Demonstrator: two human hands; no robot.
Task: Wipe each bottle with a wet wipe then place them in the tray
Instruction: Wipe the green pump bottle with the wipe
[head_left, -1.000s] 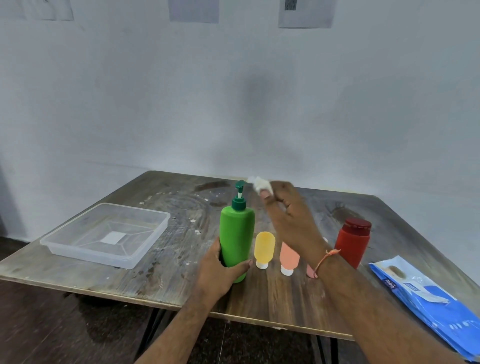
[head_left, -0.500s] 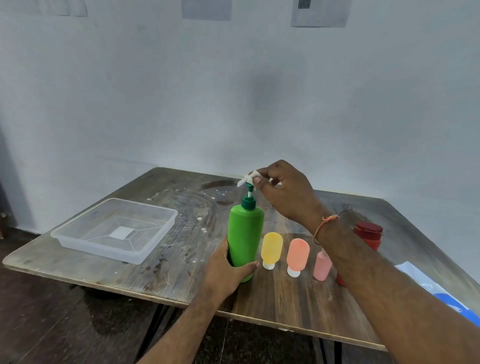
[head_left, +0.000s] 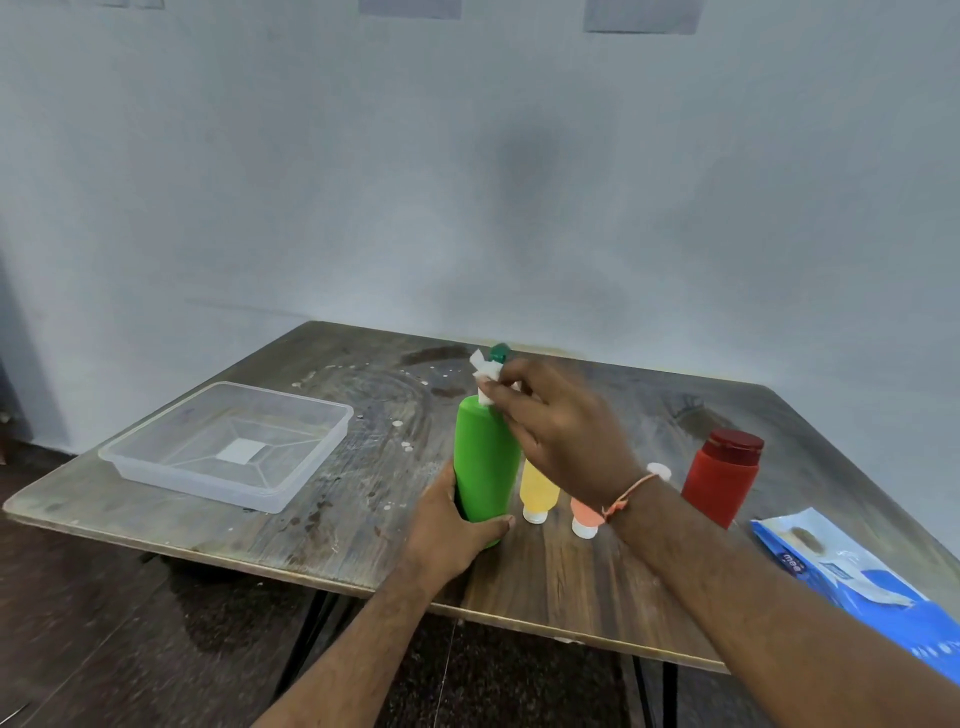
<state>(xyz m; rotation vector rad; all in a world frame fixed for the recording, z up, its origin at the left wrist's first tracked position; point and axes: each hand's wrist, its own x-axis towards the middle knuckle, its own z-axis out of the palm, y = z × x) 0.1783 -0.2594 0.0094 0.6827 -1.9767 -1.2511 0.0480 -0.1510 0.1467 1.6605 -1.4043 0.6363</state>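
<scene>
Change: your right hand (head_left: 561, 431) came down from the pump top to the neck of the green bottle (head_left: 485, 462), bringing the wet wipe (head_left: 485, 376) with it.
Right hand: you pinched the white wet wipe in curled fingers and pressed it against the pump stem, just under the dark green pump head (head_left: 500, 353).
Left hand: your left hand (head_left: 452, 525) gripped the bottle's lower body, thumb across its near side.
Green bottle: it stood upright on the tabletop (head_left: 291, 525), near the front edge.
Other bottles: a yellow bottle (head_left: 537, 493) and an orange bottle (head_left: 584, 514) stood cap-down just right of the green one; a red bottle (head_left: 722, 478) stood farther right.
Tray: the clear tray (head_left: 234, 441) sat to the left, well apart from the bottles.
Wipes pack: a blue pack (head_left: 857, 571) lay at the near right edge.
</scene>
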